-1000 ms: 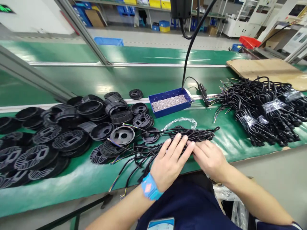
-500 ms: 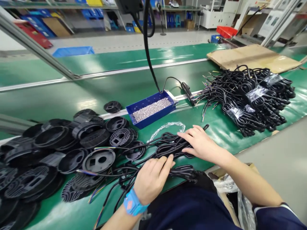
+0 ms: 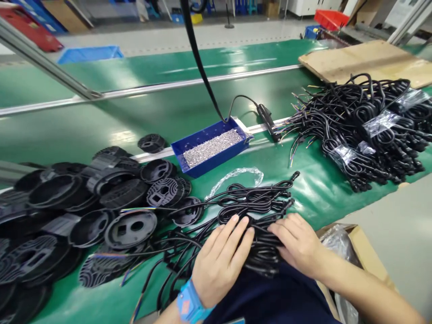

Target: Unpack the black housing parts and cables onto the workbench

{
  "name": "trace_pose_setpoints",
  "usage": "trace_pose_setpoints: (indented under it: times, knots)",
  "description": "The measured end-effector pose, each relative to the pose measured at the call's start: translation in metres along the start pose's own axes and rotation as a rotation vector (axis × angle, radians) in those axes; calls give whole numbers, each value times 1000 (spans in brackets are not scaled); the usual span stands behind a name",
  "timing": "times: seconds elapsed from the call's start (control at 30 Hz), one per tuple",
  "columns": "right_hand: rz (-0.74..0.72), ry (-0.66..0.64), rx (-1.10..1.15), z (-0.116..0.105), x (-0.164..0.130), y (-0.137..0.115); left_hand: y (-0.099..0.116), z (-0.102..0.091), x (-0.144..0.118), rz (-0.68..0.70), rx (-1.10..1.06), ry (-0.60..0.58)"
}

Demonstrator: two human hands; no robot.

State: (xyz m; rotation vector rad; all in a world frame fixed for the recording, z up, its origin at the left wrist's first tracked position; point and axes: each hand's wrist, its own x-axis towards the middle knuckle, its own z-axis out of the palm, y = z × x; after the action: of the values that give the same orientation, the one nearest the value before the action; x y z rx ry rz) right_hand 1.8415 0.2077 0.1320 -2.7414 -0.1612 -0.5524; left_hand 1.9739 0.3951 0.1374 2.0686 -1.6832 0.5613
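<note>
Bundles of coiled black cables lie on the green work surface in front of me, their coloured wire ends pointing left. My left hand, with a blue watch on the wrist, rests on the near cables; its fingers are stretched out and lie flat. At the right end of the same cables, my right hand has its fingers bent round part of the bundle; the fingertips are partly hidden. Just beyond the coils is a crumpled strip of clear plastic.
Black round housings are heaped at the left. A blue bin of small metal parts stands ahead, beside a black corded tool. More bundled cables lie at the right, near a cardboard sheet. An open carton stands below.
My right hand has come down and nearer from the far coils to the near bundle's right end. My left hand has slid slightly right, over the cables. The view has tilted down.
</note>
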Motion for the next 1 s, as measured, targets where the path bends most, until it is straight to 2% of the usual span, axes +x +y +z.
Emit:
trace_pose_setpoints:
  times: [0.07,0.13,0.2,0.23,0.27,0.33,0.4,0.5,0.6,0.73,0.87,1.0]
  knots:
    - [-7,-22,142,-12,-1,-9,1,-2,1,-12,-33,-15]
    - [-4,-117,333,-28,-1,-11,0,-2,-2,-6,-106,-5]
    - [36,-236,595,-42,0,-3,-3,-1,-8,29,-185,12]
    - [84,-244,703,-47,2,4,-5,0,-12,53,-204,16]
    - [151,-200,755,-49,4,13,-6,0,-15,75,-209,18]
    - [277,-30,683,-44,10,28,-9,-2,-21,108,-201,28]
    - [300,76,526,-32,15,37,-11,-6,-25,118,-199,47]
    - [205,36,435,-17,18,33,-10,-13,-28,67,-229,80]
    - [224,-65,380,-15,15,20,-10,-19,-31,14,-222,128]
    - [192,-169,102,-12,9,1,-12,-25,-31,100,-154,190]
    - [164,-155,-67,8,15,-7,-14,-26,-26,114,-162,147]
    - [167,-55,-185,22,21,1,-14,-21,-23,110,-188,115]
